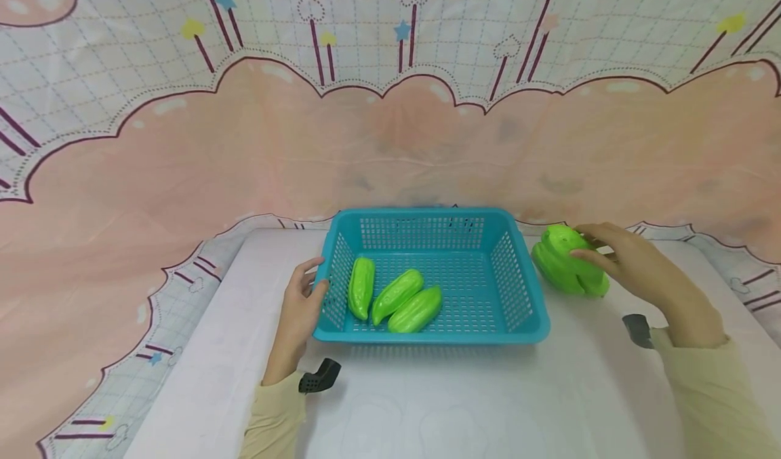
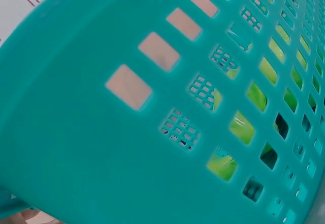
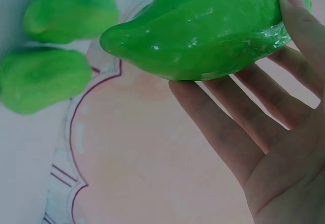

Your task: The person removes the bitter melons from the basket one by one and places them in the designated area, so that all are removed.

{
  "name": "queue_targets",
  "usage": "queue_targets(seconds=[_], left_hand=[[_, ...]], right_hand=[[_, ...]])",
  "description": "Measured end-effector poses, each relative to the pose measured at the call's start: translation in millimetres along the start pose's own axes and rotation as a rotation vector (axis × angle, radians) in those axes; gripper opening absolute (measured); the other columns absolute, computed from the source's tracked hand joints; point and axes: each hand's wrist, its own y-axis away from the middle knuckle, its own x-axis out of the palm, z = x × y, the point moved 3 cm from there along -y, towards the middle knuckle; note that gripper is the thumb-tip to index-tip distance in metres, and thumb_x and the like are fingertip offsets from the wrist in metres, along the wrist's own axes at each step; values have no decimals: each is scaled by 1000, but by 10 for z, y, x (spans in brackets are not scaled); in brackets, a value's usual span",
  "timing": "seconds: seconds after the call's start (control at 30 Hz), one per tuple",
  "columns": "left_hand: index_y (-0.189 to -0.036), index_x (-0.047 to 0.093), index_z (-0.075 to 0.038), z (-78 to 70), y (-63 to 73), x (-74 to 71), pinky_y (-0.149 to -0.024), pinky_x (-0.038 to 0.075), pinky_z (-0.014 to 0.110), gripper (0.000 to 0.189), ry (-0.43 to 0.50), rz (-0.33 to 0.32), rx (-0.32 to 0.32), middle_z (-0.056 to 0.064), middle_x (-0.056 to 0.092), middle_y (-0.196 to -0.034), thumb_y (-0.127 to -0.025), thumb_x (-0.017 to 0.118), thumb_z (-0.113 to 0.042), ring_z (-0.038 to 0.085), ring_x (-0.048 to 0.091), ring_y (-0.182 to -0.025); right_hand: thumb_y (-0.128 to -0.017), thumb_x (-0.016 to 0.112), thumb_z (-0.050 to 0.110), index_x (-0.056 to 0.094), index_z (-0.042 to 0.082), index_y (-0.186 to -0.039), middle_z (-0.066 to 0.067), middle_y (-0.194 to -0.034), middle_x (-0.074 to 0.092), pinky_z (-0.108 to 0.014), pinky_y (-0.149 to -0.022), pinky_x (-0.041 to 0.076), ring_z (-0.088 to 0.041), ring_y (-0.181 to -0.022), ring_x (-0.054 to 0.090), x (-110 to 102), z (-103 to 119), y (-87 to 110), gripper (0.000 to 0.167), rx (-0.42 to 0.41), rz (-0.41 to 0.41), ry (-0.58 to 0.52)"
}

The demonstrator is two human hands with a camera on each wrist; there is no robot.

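My left hand (image 1: 302,303) is at the left rim of a blue-green plastic basket (image 1: 427,337), its bent fingers and thumb gripping the edge. In the left wrist view the perforated basket wall (image 2: 76,132) hides most of that hand. To the right of the basket, my right hand (image 1: 622,255) holds a ridged green gourd (image 3: 203,36) between thumb and fingers. Two more green gourds lie beyond it in the right wrist view, an upper gourd (image 3: 71,13) and a lower gourd (image 3: 45,79); the held one overlaps them in the head view.
Inside the basket, toward its front left, lie three green gourds: one by the left wall (image 1: 361,288), a middle gourd (image 1: 398,295) and a front gourd (image 1: 416,310). The basket stands on a white table (image 1: 427,405). A patterned cloth (image 1: 390,147) hangs behind.
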Motion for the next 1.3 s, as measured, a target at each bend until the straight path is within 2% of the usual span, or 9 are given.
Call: queue_targets(seconds=[0.27, 0.47, 0.8, 1.1, 1.3], left_hand=[[-147, 41, -21, 18, -11, -7, -99, 46, 52, 46, -5, -8, -8, 15, 51, -140, -102, 47, -17, 32, 54, -127], [-147, 41, -19, 14, -13, 2, -102, 44, 53, 46, 4, -6, -2, 17, 50, -141, -102, 46, -15, 34, 52, -129], [-147, 41, -19, 2, 14, -13, -100, 45, 52, 45, 3, -4, 6, 16, 51, -141, -102, 46, -16, 34, 53, -128], [-148, 40, -19, -8, 26, -12, -99, 46, 52, 46, -6, -7, 0, 17, 51, -141, -102, 45, -15, 33, 54, -126], [-148, 41, -18, -10, 23, 0, -101, 45, 53, 46, 0, -4, 1, 17, 50, -141, -102, 45, -15, 34, 53, -128]], right_hand=[[-96, 65, 24, 53, -4, -134, -21, -118, 64, -56, -84, 51, -38, -103, 62, -21, -184, 50, 49, 28, -19, 30], [-98, 63, 27, 51, -4, -135, -26, -117, 63, -64, -82, 47, -48, -104, 61, -51, -339, 98, 50, 86, -21, 24], [-99, 60, 26, 50, -6, -135, -34, -115, 61, -65, -78, 46, -52, -99, 61, -36, -521, 110, 50, 149, -55, 62], [-102, 54, 30, 49, -7, -135, -36, -116, 60, -66, -79, 44, -54, -100, 60, -7, -685, 102, 50, 217, -44, 71], [-104, 48, 38, 46, -9, -138, -39, -116, 58, -67, -81, 43, -56, -103, 57, 24, -807, 120, 58, 290, -19, 75]])
